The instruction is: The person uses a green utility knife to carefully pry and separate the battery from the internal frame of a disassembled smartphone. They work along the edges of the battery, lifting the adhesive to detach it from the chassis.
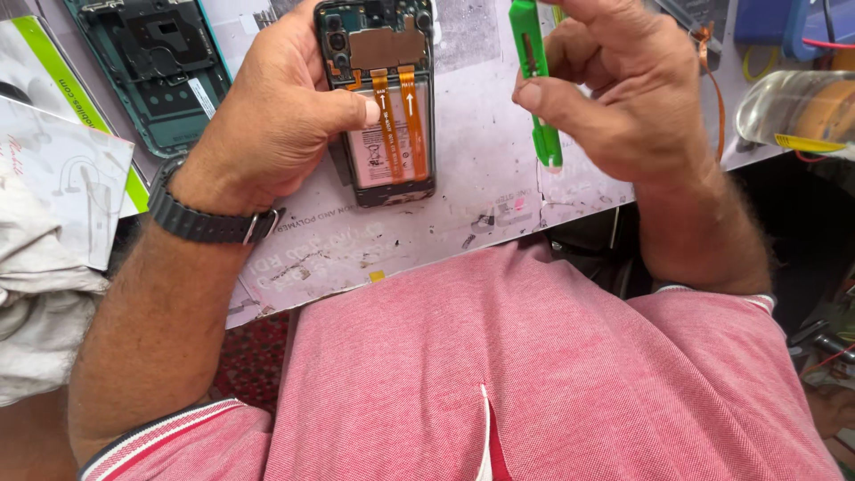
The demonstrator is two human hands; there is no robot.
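My left hand (272, 116) grips an opened phone (385, 98) with its back cover off, thumb pressed on its left side. The phone shows a white battery, two orange flex cables and a metal shield near the cameras. It stands tilted above the worn work mat (481, 178). My right hand (623, 89) holds a green plastic pry tool (537, 80) between thumb and fingers, tip pointing down, just right of the phone and apart from it. A black watch (209, 223) sits on my left wrist.
A teal phone back frame (156, 62) lies at the top left. Papers and a white cloth (44, 294) sit at the left edge. A clear tape roll (797, 111) and blue items with wires are at the top right. My red shirt fills the foreground.
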